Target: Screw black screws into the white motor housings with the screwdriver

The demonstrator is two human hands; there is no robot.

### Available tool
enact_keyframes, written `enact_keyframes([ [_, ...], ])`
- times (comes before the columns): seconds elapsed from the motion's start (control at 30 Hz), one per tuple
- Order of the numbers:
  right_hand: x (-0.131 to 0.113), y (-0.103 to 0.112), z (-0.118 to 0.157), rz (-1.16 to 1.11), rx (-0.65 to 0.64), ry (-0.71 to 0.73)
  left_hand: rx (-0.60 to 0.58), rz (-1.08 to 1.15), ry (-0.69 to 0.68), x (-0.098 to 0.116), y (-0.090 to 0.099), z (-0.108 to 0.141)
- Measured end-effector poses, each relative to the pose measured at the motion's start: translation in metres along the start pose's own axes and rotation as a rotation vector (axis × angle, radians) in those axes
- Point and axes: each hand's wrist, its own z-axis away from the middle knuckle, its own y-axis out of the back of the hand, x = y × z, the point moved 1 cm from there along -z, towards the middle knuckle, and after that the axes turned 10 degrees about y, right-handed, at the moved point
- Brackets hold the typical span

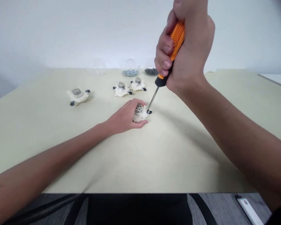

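My left hand (127,117) grips a white plastic motor mount (140,117) with a round silver motor (139,108) in it, resting on the table. Its thumb and fingers wrap the part from the left. Above and to the right, my right hand (186,47) is closed round the orange and black handle of a screwdriver (178,36). The steel shaft slants down to the left. Its tip meets a small black rubber piece (149,112) at the mount's right side. Whether a screw sits under the tip is hidden.
Two similar motor mounts (121,89) stand behind my left hand, and another motor mount (78,94) lies to the left. At the back are a clear bowl of silver screws (130,72), a bowl of black pieces (151,72) and a clear bowl (98,70). The table's front edge (135,192) is near.
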Motion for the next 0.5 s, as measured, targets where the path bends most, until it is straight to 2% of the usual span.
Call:
enact_keyframes([
  [0.1,0.0058,0.0026,0.0023,0.064,-0.032,0.028,-0.006,-0.001,0.002,0.0007,0.0001,0.0005],
  [0.23,0.0080,0.0082,0.0022,0.047,-0.011,0.032,-0.010,0.003,0.019,0.0012,-0.0002,0.0007],
  [0.5,0.0101,0.0070,0.0070,0.097,-0.029,0.047,-0.006,0.002,0.027,0.0022,0.0002,0.0009],
])
